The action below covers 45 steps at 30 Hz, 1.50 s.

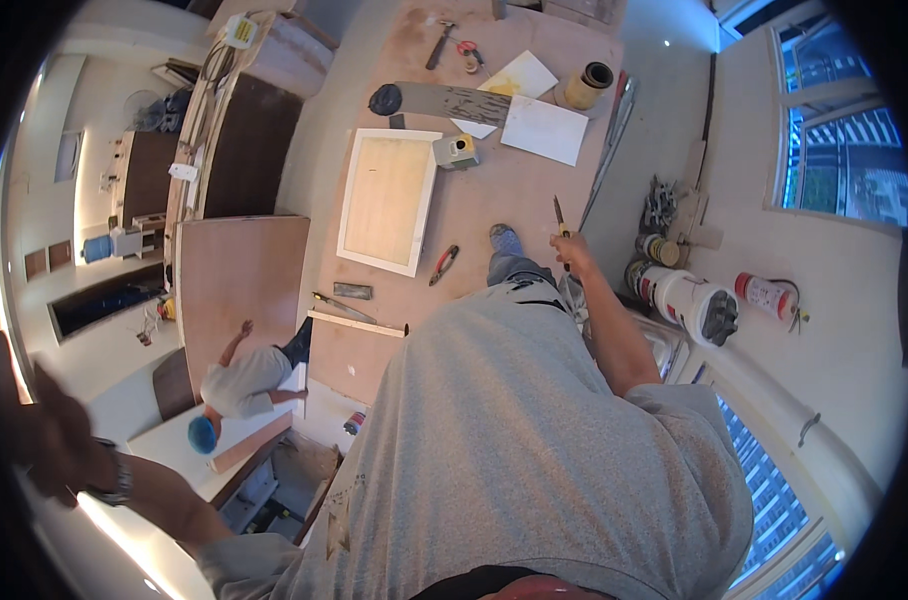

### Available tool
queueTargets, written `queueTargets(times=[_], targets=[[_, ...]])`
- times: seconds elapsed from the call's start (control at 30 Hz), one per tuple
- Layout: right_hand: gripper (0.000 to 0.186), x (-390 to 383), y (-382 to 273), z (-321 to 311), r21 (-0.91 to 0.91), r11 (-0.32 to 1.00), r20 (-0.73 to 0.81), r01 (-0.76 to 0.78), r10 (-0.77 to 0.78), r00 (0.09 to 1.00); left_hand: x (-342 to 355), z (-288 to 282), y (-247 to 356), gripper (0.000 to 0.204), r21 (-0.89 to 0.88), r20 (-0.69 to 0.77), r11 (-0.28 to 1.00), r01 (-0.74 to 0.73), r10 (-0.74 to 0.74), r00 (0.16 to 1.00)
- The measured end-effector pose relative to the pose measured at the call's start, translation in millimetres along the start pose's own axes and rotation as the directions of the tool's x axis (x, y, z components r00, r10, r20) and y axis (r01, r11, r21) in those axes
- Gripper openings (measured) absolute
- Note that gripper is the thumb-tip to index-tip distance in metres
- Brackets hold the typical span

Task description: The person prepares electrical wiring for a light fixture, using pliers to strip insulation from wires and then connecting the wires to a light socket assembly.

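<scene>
Closed around a handle, my right hand [574,252] holds a knife [559,212] with a narrow pointed blade and a partly yellow handle, the blade pointing away from me. My left hand [62,440] is raised at the far left edge, dark and blurred, with a watch on its wrist; its fingers cannot be made out. On the pinkish-brown work surface [474,210] ahead lies a pale panel with a white frame [386,205]. Pliers with red handles [444,265] rest between that panel and my foot. A small grey-and-yellow box [458,151] touches the panel's far right corner.
White sheets [544,130], a cylindrical roll [581,90], a hammer [439,45] and red-handled scissors [469,50] lie farther off. Buckets [694,305] and a red cylinder [769,296] stand along the right wall. Another person [249,382] in a blue cap bends over at lower left.
</scene>
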State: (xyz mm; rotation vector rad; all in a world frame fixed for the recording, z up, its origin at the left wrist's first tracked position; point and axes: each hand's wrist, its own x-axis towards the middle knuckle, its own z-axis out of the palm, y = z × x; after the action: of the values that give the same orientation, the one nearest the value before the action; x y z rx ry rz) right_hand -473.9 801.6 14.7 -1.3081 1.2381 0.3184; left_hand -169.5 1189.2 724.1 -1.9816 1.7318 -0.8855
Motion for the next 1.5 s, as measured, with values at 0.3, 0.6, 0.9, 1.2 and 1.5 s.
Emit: queueTargets(times=[0.3, 0.6, 0.9, 1.2, 1.5], targets=[[0.023, 32.5, 164.4, -28.5, -0.424, 0.897, -0.059, 0.127, -0.168, 0.984, -67.3, 127.2, 115.6, 0.027, -0.455, 0.679, 0.551, 0.7, -0.294, 0.673], [0.022, 51.6, 231.8, 15.4, 0.376, 0.879, 0.02, -0.293, 0.309, 0.951, -32.5, 81.4, 56.2, 0.021, -0.341, 0.009, 0.823, 0.454, -0.48, 0.877], [0.038, 62.3, 148.8, 55.3, -0.187, 0.982, -0.103, -0.032, 0.013, 0.995, 65.0, -75.4, -83.7, 0.048, 0.539, -0.483, 0.789, 0.295, 0.003, 0.876], [0.029, 74.6, 132.6, 43.2, -0.366, 0.927, 0.001, 0.081, -0.087, 0.996, 125.1, -112.8, -163.3, 0.033, 0.925, -0.109, 0.38, 0.007, 0.248, 0.963], [0.03, 46.1, 164.9, 34.1, -0.608, 0.656, 0.088, 0.447, -0.504, 0.859, 138.8, -103.6, -196.8, 0.015, 0.232, -0.463, 0.969, 0.088, 0.031, 0.886]])
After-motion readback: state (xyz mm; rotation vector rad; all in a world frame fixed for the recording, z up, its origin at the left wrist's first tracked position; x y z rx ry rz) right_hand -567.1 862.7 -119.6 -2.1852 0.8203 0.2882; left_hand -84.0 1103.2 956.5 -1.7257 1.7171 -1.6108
